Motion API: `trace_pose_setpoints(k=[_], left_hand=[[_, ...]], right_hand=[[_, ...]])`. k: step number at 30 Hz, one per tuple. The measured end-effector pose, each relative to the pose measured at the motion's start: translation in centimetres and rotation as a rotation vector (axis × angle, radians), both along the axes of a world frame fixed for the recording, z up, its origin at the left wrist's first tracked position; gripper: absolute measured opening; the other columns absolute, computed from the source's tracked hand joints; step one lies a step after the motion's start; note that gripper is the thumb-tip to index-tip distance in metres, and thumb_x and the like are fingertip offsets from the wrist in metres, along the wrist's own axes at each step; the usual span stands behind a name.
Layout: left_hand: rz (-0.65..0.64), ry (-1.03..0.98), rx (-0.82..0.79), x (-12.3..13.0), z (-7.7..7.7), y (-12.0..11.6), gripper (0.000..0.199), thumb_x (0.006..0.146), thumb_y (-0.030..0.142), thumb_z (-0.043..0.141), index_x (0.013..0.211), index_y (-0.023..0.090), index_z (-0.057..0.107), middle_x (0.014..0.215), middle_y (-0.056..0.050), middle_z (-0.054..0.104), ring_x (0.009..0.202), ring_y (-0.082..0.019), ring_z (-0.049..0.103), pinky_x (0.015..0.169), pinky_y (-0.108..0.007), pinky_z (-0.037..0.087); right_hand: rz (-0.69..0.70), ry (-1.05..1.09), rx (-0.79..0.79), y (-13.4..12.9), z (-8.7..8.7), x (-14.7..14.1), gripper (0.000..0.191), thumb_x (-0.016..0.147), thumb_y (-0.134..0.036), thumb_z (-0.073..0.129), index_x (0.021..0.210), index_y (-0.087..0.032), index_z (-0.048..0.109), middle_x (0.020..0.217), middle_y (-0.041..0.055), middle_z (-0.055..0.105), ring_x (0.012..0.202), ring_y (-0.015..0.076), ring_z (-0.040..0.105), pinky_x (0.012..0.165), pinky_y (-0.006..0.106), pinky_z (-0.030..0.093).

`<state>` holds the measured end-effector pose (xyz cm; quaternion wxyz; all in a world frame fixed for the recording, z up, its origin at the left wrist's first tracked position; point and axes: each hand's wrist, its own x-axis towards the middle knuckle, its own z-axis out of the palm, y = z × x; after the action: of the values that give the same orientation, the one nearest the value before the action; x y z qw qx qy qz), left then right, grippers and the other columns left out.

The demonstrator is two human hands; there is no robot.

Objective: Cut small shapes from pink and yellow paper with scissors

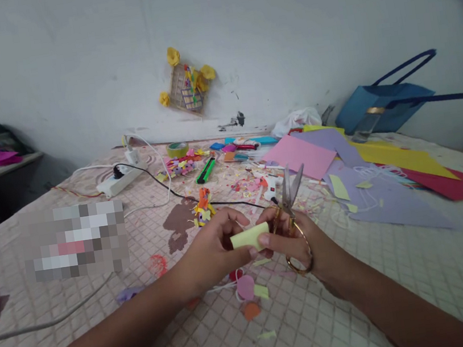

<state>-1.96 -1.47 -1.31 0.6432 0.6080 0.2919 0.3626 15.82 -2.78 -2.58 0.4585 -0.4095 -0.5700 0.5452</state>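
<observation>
A small folded piece of pale yellow paper (247, 239) is pinched between both hands over the table. My left hand (219, 243) grips its left end with thumb and fingers. On the right end press the thumb and fingers of my right hand (290, 237). Gold-handled scissors (290, 205) also hang in my right hand, blades apart and pointing up and away, one handle loop around the hand's side. Below the paper lie a pink paper disc (246, 288), an orange disc (251, 310) and yellow scraps (260, 291).
Beyond the hands are a glue gun (271, 187) with a black cord, a green cutter knife (206, 171) and green tape (177, 149). Coloured sheets (390, 197) and a blue bag (381, 106) lie right. A power strip (118, 182) and a blurred-out patch are left.
</observation>
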Motion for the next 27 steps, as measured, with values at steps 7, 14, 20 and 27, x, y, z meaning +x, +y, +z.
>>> trace_pose_setpoints(k=[7, 14, 20, 27], left_hand=[[0.055, 0.043, -0.005, -0.45, 0.59, 0.20, 0.022, 0.078, 0.031, 0.057, 0.092, 0.020, 0.044, 0.061, 0.007, 0.048, 0.054, -0.008, 0.048, 0.051, -0.020, 0.037], [0.029, 0.063, 0.024, -0.70, 0.33, 0.70, 0.021, 0.079, 0.028, 0.056, 0.094, 0.020, 0.043, 0.058, 0.006, 0.051, 0.051, -0.008, 0.048, 0.049, -0.019, 0.038], [0.000, 0.055, 0.085, -0.76, -0.07, 0.81, 0.019, 0.082, 0.028, 0.053, 0.097, 0.020, 0.043, 0.064, 0.005, 0.051, 0.055, -0.008, 0.050, 0.050, -0.019, 0.038], [0.011, 0.054, 0.113, -0.77, -0.03, 0.80, 0.020, 0.081, 0.026, 0.055, 0.096, 0.019, 0.045, 0.060, 0.006, 0.048, 0.052, -0.007, 0.046, 0.048, -0.018, 0.036]], right_hand=[[-0.018, -0.025, -0.014, -0.20, 0.44, -0.16, 0.018, 0.072, -0.026, 0.066, 0.079, -0.017, 0.052, 0.058, -0.0033, 0.058, 0.047, 0.0089, 0.055, 0.044, 0.020, 0.043], [-0.031, -0.025, -0.018, -0.38, 0.79, -0.14, 0.021, 0.070, -0.027, 0.067, 0.080, -0.017, 0.052, 0.059, -0.0028, 0.059, 0.048, 0.0101, 0.057, 0.045, 0.021, 0.044], [-0.031, -0.010, -0.007, -0.42, 0.90, -0.19, 0.020, 0.070, -0.028, 0.068, 0.078, -0.018, 0.052, 0.058, -0.0030, 0.059, 0.048, 0.0100, 0.056, 0.045, 0.021, 0.044], [-0.015, 0.018, -0.001, -0.33, 0.91, -0.22, 0.018, 0.070, -0.026, 0.067, 0.080, -0.017, 0.055, 0.058, -0.0025, 0.060, 0.047, 0.0098, 0.057, 0.044, 0.021, 0.046]])
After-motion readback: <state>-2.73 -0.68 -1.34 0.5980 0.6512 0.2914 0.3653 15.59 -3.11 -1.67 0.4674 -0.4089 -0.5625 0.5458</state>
